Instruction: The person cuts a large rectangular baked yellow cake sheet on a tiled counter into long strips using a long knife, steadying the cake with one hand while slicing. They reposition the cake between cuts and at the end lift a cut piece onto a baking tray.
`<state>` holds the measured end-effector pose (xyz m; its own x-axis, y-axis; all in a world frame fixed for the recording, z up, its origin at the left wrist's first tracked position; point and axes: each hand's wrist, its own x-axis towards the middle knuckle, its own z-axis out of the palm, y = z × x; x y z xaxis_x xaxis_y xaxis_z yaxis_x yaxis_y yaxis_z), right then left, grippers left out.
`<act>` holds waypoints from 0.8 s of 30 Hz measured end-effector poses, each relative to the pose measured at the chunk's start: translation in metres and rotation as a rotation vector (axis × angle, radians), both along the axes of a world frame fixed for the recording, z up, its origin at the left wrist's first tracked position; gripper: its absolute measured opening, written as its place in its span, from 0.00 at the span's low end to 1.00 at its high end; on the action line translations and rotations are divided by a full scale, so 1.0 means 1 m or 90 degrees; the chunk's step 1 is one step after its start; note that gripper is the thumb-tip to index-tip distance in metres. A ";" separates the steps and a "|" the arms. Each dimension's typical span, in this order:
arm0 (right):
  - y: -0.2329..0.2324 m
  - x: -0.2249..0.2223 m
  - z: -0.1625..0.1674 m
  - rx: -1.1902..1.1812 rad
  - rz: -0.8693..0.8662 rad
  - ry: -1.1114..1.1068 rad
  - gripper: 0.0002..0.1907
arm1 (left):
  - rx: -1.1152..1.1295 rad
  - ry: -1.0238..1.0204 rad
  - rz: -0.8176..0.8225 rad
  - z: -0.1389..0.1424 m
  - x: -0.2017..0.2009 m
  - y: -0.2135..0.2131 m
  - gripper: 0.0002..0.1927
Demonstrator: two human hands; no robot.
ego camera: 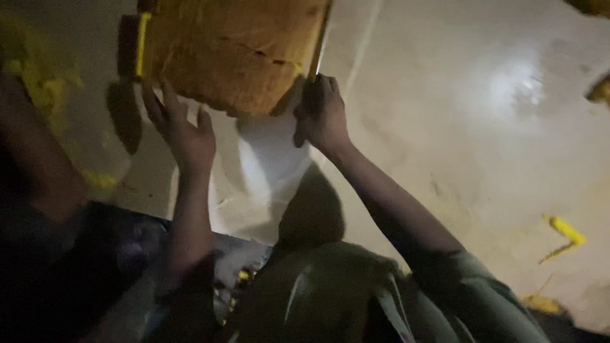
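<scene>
A large tan slab with a rough, cracked face and crumbly lower edge fills twelve o'clock above the pale floor, the right hand in a closed grip on a thin blade along its edge, the left hand spread beneath its eight o'clock corner.

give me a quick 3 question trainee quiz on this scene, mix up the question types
1. True or false: the right hand grips a thin blade at the edge of the orange-brown slab.
2. The left hand is: A) flat and open against the slab's lower edge B) closed round a hammer C) out of view
3. What lies on the pale floor at lower right?

Key: 1 true; 2 A; 3 a small yellow scrap
</scene>
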<state>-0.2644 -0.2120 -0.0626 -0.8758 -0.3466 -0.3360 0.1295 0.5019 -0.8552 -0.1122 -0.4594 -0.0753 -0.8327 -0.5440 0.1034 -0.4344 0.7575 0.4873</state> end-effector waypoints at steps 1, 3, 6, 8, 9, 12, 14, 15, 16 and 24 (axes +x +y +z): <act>0.011 0.005 0.000 -0.040 -0.065 -0.113 0.21 | -0.012 0.013 -0.008 0.003 0.008 0.015 0.45; 0.055 0.024 0.005 -0.019 -0.056 0.060 0.21 | -0.021 -0.127 -0.041 0.010 0.032 0.053 0.42; 0.162 0.088 0.017 0.065 -0.041 0.185 0.15 | -0.084 -0.252 -0.120 0.012 0.094 0.133 0.37; 0.254 0.144 0.021 0.145 -0.038 0.237 0.13 | -0.110 -0.236 -0.190 0.008 0.136 0.192 0.36; 0.303 0.173 0.021 0.190 -0.033 0.266 0.15 | -0.104 -0.200 -0.223 0.005 0.157 0.223 0.37; 0.461 0.240 0.018 0.288 0.017 0.271 0.10 | -0.077 -0.077 -0.320 0.001 0.201 0.320 0.38; 0.562 0.262 0.017 0.418 0.032 0.287 0.14 | -0.077 -0.008 -0.404 0.001 0.216 0.383 0.40; 0.611 0.269 0.019 0.431 -0.015 0.310 0.15 | -0.085 0.022 -0.457 0.003 0.219 0.416 0.41; 0.652 0.273 0.021 0.445 -0.058 0.334 0.17 | -0.092 0.052 -0.506 0.004 0.223 0.449 0.43; 0.781 0.363 0.027 0.241 -0.392 0.262 0.11 | -0.100 0.054 -0.786 0.027 0.202 0.677 0.36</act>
